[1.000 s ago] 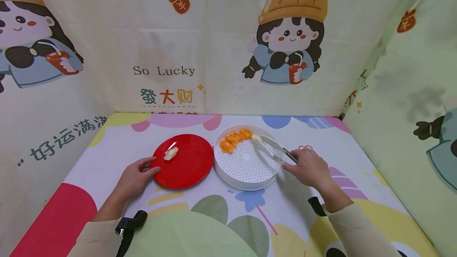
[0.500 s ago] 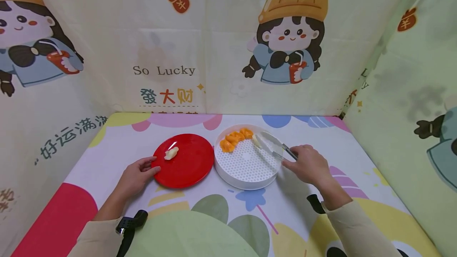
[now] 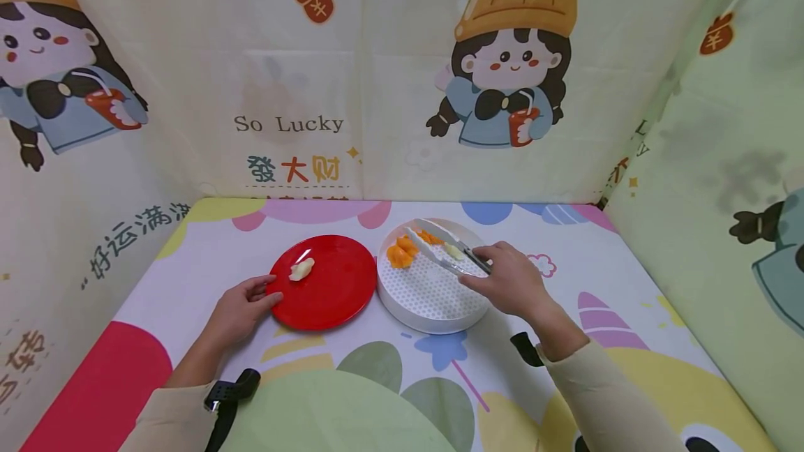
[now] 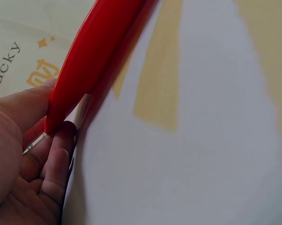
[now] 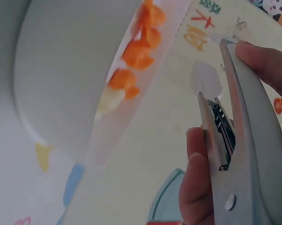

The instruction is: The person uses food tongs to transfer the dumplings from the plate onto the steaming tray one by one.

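Note:
My left hand [image 3: 235, 316] pinches the left rim of a red plate [image 3: 336, 291], thumb above and fingers underneath in the left wrist view. A white dumpling [image 3: 301, 270] lies on that plate. Beside it stands a round white steamer tray [image 3: 433, 324] with a perforated bottom. Several orange dumplings [image 3: 402, 252] sit in a curved row along its far left side, with one white dumpling [image 3: 453, 252] at the end. My right hand [image 3: 511, 281] grips metal tongs [image 3: 475, 261] over the tray; their tips are spread apart, with nothing held between them, and partly cover the dumplings.
A colourful printed cloth [image 3: 370, 396] covers the table. Printed curtains [image 3: 389, 89] rise behind it and along both sides. The plate and tray stand side by side, almost touching.
My right hand has carried the tongs leftward, off the white dumpling and over the orange ones. That white dumpling stays in the tray. My left hand and the plate hold still.

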`<state>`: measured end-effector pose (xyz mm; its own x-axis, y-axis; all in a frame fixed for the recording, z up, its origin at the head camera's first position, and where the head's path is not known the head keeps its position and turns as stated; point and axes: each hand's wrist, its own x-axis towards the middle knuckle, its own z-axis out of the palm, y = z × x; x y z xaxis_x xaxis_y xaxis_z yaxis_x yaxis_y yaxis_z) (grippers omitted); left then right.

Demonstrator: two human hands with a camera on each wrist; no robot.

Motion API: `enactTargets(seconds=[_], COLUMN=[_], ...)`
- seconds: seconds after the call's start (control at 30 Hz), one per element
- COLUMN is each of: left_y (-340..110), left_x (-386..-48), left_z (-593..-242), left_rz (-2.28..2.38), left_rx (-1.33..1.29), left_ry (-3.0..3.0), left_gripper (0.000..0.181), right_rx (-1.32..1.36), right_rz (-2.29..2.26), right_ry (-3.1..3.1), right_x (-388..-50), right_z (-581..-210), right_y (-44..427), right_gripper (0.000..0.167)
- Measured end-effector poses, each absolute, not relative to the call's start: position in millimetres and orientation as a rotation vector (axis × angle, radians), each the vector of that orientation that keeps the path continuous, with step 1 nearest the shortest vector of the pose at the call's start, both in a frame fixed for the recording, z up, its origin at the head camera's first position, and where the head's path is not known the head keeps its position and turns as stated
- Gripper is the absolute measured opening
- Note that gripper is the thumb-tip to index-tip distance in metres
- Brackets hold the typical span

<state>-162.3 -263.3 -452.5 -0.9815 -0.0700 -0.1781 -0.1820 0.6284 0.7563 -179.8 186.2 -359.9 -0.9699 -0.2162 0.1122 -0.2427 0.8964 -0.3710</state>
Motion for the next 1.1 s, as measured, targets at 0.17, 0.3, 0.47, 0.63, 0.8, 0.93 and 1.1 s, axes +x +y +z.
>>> enactTargets(seconds=[0.17,0.3,0.47,0.63,0.8,0.93,1.1], left_y=[-263,-263,-263,-263,-262,-262,-261], left_x=[-162,-161,-161,-161,-162,-161,-160], left_z=[-453,-453,-453,-452,-450,-451,-452], left_rz=[1.280,1.277,1.279,1.278,1.275,1.272,1.256], left_rx=[-0.221,-0.222,-0.210,-0.204,-0.209,-0.215,-0.216], left_ry=[2.710,2.715,2.720,2.723,2.724,2.727,2.740], left_gripper=[0.074,0.074,0.074,0.073,0.072,0.072,0.071], right_rx=[0.413,0.472,0.554,0.623,0.669,0.696,0.716], right_rz=[0.640,0.636,0.611,0.615,0.608,0.598,0.538], right_ry=[-3.044,-3.071,-3.100,-3.132,-3.157,-3.172,-3.181], right_x=[-180,-181,-182,-184,-185,-187,-189], right_z=[-363,-365,-367,-370,-372,-374,-376], right_y=[156,133,108,89,70,55,36], right_gripper=[0.058,0.056,0.055,0.052,0.051,0.052,0.055])
